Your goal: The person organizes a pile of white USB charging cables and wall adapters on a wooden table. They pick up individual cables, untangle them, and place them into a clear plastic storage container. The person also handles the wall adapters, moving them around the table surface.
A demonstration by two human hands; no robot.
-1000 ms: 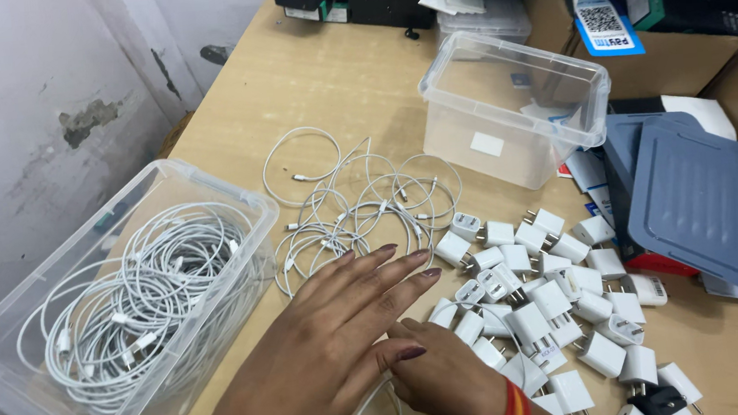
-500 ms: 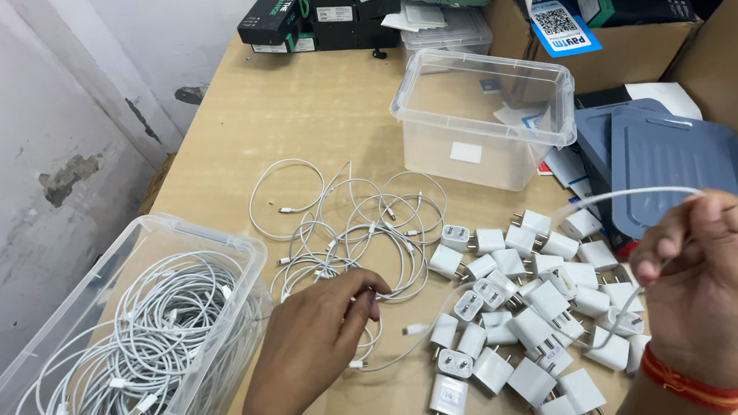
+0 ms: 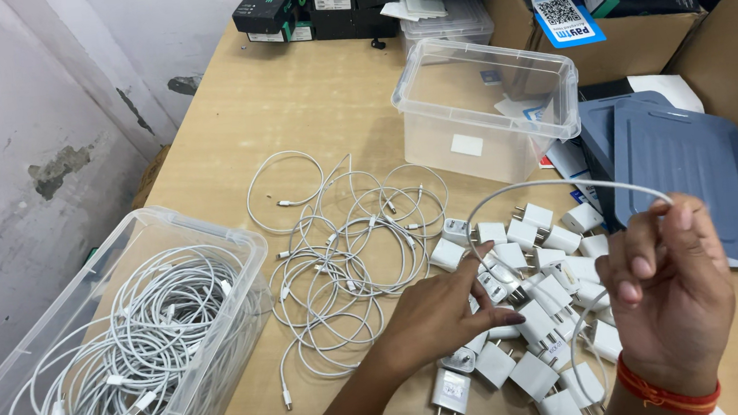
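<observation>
My right hand (image 3: 668, 284) is raised at the right, fingers pinched on a white cable (image 3: 554, 188) that arcs leftward and down in a loop. My left hand (image 3: 439, 313) is lower, over the table, holding the other end of that cable near the pile of white charger plugs (image 3: 534, 309). A tangle of loose white cables (image 3: 346, 245) lies on the wooden table just left of my left hand.
A clear plastic bin (image 3: 132, 344) full of coiled white cables stands at the left edge. An empty clear bin (image 3: 485, 104) sits behind the plugs. Blue-grey lids (image 3: 682, 176) lie at the right. Black boxes (image 3: 307, 4), a green basket and papers crowd the far end.
My right hand has lifted a cable from the pile and pulled it up and to the right. My left hand followed its lower end to the plug pile. The camera tilted slightly.
</observation>
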